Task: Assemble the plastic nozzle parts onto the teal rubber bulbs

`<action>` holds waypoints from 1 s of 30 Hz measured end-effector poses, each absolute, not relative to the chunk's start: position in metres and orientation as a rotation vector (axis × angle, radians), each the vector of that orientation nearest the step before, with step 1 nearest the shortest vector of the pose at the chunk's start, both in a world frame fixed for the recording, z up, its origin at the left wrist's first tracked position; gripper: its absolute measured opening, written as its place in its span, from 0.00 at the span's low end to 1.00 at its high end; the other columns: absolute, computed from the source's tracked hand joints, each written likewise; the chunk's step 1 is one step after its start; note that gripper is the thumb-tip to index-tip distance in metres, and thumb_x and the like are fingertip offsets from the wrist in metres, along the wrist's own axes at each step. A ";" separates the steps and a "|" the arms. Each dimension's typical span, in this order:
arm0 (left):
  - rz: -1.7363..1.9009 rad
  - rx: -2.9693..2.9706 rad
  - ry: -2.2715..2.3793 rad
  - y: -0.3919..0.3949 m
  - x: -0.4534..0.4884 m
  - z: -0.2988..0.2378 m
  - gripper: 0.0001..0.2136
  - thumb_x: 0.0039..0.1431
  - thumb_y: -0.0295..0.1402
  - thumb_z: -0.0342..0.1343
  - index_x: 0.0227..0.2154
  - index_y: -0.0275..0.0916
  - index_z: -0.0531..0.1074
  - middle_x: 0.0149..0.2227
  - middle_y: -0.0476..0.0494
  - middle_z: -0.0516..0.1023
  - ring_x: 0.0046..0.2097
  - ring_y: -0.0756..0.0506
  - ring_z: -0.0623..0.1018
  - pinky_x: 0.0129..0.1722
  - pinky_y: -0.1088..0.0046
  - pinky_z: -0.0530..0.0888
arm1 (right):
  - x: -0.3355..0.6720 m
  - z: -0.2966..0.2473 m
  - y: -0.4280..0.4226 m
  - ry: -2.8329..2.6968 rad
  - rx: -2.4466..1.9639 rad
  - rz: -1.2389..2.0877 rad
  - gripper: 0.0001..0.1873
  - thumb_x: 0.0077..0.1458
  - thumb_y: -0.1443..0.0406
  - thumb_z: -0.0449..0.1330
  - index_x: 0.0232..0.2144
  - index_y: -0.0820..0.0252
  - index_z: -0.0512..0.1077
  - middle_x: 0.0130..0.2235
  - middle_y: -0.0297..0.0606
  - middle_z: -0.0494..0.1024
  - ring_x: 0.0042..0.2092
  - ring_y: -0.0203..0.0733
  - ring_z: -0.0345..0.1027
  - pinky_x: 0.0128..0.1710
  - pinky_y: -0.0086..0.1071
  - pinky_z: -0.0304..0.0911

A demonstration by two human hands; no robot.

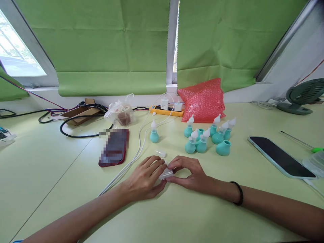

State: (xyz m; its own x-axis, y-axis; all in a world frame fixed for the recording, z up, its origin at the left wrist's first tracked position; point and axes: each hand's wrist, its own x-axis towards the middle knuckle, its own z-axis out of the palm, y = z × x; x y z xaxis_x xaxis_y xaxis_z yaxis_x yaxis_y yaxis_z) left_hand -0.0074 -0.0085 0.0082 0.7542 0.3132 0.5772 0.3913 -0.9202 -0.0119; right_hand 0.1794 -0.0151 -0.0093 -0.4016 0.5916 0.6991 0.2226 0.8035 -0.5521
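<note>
Near the table's middle, both hands close around a clear plastic piece (166,173) that their fingers partly cover. My left hand (145,175) grips its left side, palm down. From the right, my right hand (191,173) pinches it between thumb and fingers. Just beyond the fingertips lies a small clear plastic tube (160,154). A teal nasal aspirator bulb with a clear pointed tip (154,133) stands farther back. Several similar tipped bulbs (218,135) cluster to the right, along with a tipless bulb (223,148) showing its open neck and another tipless bulb (199,133).
White cables (138,153) run past my left hand to an orange power strip (167,111). A red phone (115,148) lies left, a light-blue-edged phone (280,157) right. Behind are a red bubble-wrap bag (204,101), bagged tape (124,116), a cardboard box (79,116) and a fan (302,94).
</note>
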 end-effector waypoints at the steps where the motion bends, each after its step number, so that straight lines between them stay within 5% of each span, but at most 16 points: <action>1: -0.888 -2.829 -0.571 -0.008 -0.007 0.008 0.13 0.49 0.25 0.53 0.39 0.29 0.66 0.36 0.36 0.74 0.41 0.41 0.71 0.39 0.64 0.73 | 0.179 -0.009 -0.015 -1.981 -0.609 0.465 0.11 0.43 0.67 0.63 0.31 0.63 0.67 0.29 0.37 0.72 0.31 0.33 0.67 0.28 0.25 0.68; 15: -0.951 -2.887 -0.515 -0.006 -0.007 0.003 0.12 0.49 0.23 0.52 0.38 0.29 0.65 0.35 0.35 0.74 0.40 0.43 0.70 0.37 0.66 0.74 | 0.180 -0.008 -0.016 -1.985 -0.612 0.602 0.12 0.44 0.65 0.62 0.33 0.63 0.69 0.31 0.37 0.71 0.32 0.33 0.66 0.30 0.26 0.70; 22: -1.404 -2.858 -0.756 -0.007 -0.002 -0.002 0.13 0.48 0.25 0.56 0.39 0.33 0.68 0.32 0.40 0.76 0.36 0.45 0.72 0.32 0.68 0.74 | 0.181 -0.009 -0.011 -1.944 -0.639 0.580 0.15 0.44 0.67 0.61 0.38 0.60 0.70 0.33 0.38 0.71 0.33 0.35 0.67 0.30 0.27 0.71; 30: -1.441 -2.856 -0.907 -0.006 -0.004 -0.002 0.08 0.47 0.28 0.58 0.32 0.33 0.73 0.27 0.41 0.76 0.31 0.47 0.74 0.28 0.71 0.74 | 0.181 -0.009 -0.008 -1.959 -0.683 0.645 0.13 0.45 0.67 0.60 0.37 0.61 0.70 0.33 0.38 0.69 0.33 0.34 0.66 0.30 0.26 0.70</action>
State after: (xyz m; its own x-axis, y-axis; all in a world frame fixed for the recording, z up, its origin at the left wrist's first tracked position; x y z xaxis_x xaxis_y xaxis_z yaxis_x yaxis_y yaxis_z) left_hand -0.0042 -0.0060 -0.0017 0.4801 0.5434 0.6886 0.3856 -0.8358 0.3908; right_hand 0.1813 -0.0082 -0.0093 -0.4110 0.6887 0.5974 0.1991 0.7072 -0.6783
